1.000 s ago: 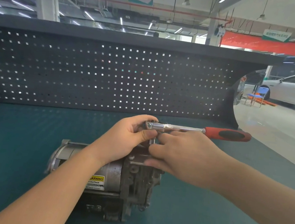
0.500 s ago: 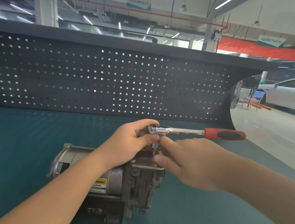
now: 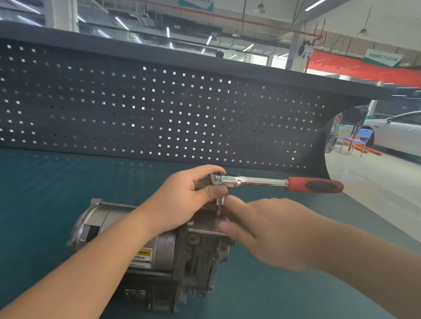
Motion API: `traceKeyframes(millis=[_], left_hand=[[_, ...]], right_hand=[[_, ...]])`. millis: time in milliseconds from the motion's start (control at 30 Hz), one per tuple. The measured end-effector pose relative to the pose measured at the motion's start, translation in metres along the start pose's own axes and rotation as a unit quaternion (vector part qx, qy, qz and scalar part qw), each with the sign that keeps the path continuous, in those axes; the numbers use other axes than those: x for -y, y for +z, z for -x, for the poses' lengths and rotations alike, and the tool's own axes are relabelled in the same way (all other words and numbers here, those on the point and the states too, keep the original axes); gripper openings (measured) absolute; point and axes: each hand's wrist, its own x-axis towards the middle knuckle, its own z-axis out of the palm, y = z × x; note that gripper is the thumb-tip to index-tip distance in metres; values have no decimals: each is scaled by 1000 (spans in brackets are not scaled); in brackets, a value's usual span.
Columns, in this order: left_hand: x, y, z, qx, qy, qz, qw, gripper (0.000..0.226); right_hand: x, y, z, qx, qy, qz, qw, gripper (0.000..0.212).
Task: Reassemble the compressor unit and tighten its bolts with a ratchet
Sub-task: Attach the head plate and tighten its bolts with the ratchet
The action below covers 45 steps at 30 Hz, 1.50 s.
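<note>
The left hand (image 3: 185, 196) pinches the ratchet (image 3: 255, 180) head; the right hand (image 3: 269, 230) steadies its bit with nearly straight fingers. The compressor (image 3: 164, 250) looks heavy and rigid, so leverage probably belongs at the rubber handle.

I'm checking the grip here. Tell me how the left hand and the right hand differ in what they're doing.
The left hand grips the ratchet at its metal head, thumb curled under it; the right hand holds no tool. The left hand sits higher, above the compressor; the right hand reaches in lower, fingertips at the bit beneath the ratchet head. Neither touches the red handle.
</note>
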Motion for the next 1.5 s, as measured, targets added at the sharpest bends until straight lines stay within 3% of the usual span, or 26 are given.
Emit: traceKeyframes(millis=[67,200,433,567,633,833,933,1100,1267,1500], left_hand=[[0,0,0,2,-9,10,1000,24],[0,-1,0,16,-13,39,999,17],[-1,-1,0,4,2,3,1000,12],[-1,-2,1,0,-10,0,1000,11],[-1,-2,1,4,-11,5,1000,11],[0,-4,0,10,-7,2,1000,12],[1,-4,0,7,2,15,1000,12],[2,-5,-1,3,-6,34,999,13],[3,-6,-3,0,-22,55,998,14],[4,-7,-4,3,-25,49,998,15]], right_hand=[[1,-1,-1,4,-15,16,1000,19],[4,-6,-8,35,-4,28,999,20],[5,-3,-12,27,32,93,995,56],[6,-5,-6,2,2,32,999,20],[7,-4,-7,4,-3,18,1000,19],[4,-4,-14,46,16,59,997,80],[8,-11,-10,15,26,16,999,65],[7,-25,-12,64,43,-112,991,10],[4,-27,-12,68,56,-171,981,20],[10,-24,-8,47,98,-222,969,15]])
